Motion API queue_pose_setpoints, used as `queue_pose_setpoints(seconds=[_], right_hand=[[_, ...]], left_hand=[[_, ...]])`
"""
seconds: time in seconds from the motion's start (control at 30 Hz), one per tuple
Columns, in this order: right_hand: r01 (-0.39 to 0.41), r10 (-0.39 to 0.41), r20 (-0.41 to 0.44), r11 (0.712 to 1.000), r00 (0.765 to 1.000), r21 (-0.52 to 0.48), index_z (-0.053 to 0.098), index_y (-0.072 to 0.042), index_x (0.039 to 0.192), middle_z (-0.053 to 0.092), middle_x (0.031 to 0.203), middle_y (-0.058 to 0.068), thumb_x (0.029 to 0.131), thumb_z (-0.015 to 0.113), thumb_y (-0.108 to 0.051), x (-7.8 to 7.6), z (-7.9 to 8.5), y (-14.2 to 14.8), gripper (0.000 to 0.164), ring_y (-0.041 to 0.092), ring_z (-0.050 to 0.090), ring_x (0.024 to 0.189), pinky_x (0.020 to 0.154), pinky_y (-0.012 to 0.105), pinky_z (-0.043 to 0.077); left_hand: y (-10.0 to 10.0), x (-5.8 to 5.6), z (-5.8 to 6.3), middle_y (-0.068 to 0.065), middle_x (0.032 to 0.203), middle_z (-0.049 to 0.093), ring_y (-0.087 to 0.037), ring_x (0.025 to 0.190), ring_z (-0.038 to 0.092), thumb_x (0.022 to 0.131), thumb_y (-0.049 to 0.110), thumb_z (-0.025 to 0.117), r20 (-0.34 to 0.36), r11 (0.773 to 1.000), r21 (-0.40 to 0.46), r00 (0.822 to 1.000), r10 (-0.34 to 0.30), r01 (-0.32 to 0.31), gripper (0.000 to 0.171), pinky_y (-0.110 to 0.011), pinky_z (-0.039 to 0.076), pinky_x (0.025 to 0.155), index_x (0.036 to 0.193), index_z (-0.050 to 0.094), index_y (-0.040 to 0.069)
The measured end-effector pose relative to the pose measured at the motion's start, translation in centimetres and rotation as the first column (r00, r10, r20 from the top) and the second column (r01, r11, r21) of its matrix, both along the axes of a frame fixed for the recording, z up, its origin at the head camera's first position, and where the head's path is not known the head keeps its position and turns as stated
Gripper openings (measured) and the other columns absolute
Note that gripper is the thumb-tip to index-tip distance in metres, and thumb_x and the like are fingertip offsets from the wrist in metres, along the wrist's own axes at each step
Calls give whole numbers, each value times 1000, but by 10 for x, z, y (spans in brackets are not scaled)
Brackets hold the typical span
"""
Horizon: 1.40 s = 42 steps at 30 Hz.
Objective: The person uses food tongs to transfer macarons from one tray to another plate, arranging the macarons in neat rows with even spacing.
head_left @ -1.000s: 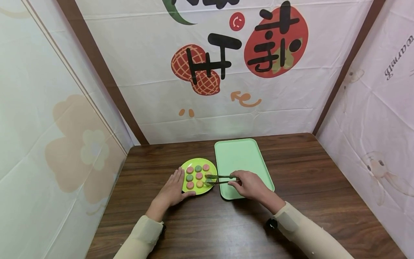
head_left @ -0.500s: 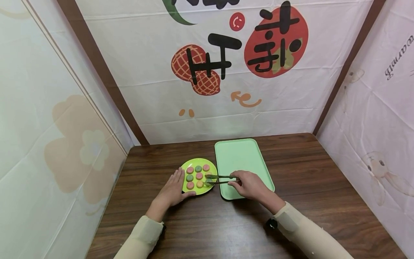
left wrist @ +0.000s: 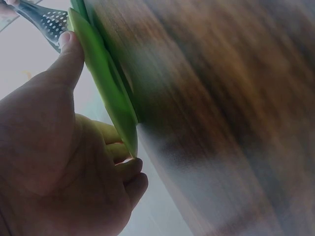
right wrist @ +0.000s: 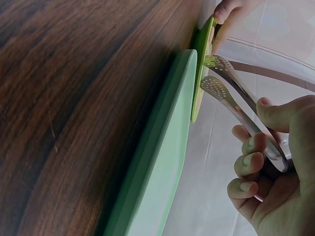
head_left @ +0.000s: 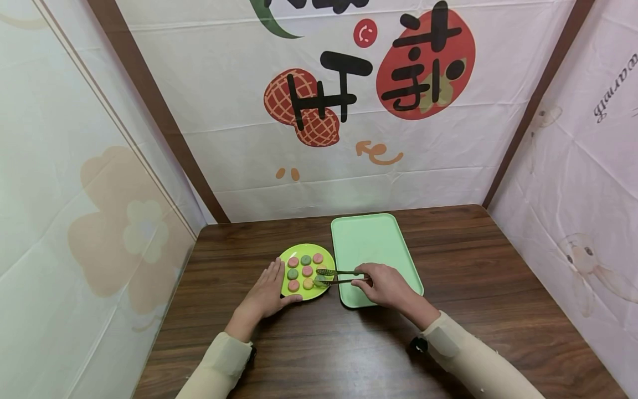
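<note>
A yellow-green plate (head_left: 294, 250) bears several macarons in rows, among them a pink macaron (head_left: 307, 271), a green macaron (head_left: 305, 259) and a yellow macaron (head_left: 309, 284). My left hand (head_left: 265, 291) rests against the plate's left side, fingers straight along the rim and thumb (left wrist: 70, 59) at the near edge. My right hand (head_left: 384, 282) grips metal tongs (right wrist: 241, 118) with perforated tips. The tongs reach leftward over the plate's right side, arms spread apart, with another green macaron (head_left: 319, 280) between the tips, partly hidden by them.
A light green tray (head_left: 369, 235) lies right of the plate, close to its rim, with my right hand over its front part. Both stand on a dark wooden table (head_left: 463, 260). A printed white cloth wall (head_left: 224, 149) rises behind the table, with more cloth on both sides.
The green macaron between the tong tips sits slightly further left. Both hands and the tongs keep nearly the same places.
</note>
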State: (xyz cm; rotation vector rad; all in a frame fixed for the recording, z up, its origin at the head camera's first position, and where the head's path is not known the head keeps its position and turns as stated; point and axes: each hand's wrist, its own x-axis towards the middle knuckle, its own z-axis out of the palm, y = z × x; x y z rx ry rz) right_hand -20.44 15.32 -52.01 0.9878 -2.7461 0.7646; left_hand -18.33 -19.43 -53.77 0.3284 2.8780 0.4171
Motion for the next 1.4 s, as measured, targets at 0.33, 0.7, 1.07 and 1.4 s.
queue_pose_setpoints(seconds=[0.33,0.7,1.07,1.4], right_hand=[[-5,5,2,1000,1000,0,79,-6,117,74,92,-3,102,76,-32,0,2,1,30,9,66,75,67,34,59],[-9,9,-2,1000,1000,-1,79,-7,115,73,90,-4,103,76,-32,0,4,2,28,9,66,74,65,32,57],[4,-4,6,1000,1000,12,79,-9,116,75,93,-4,102,77,-32,-1,4,1,27,9,68,76,66,32,58],[3,-3,0,1000,1000,7,79,-10,114,74,92,-4,102,77,-31,-1,4,1,25,8,67,75,65,32,58]], left_hand=[[-1,-1,0,-28,177,7,-43,165,9,100,63,67,0,1000,-3,1000,-1,1,112,-54,15,134,168,13,-9],[-2,-2,-1,-28,177,7,-44,164,10,100,62,67,-1,1000,2,1000,1,-1,112,-55,16,134,168,14,-9],[-3,-3,-3,-28,177,7,-44,164,10,100,63,67,-10,1000,3,1000,-3,3,112,-55,16,134,168,14,-9],[-3,-4,-3,-28,177,7,-44,164,10,100,62,67,-14,1000,3,1000,-8,8,112,-55,16,134,168,14,-9]])
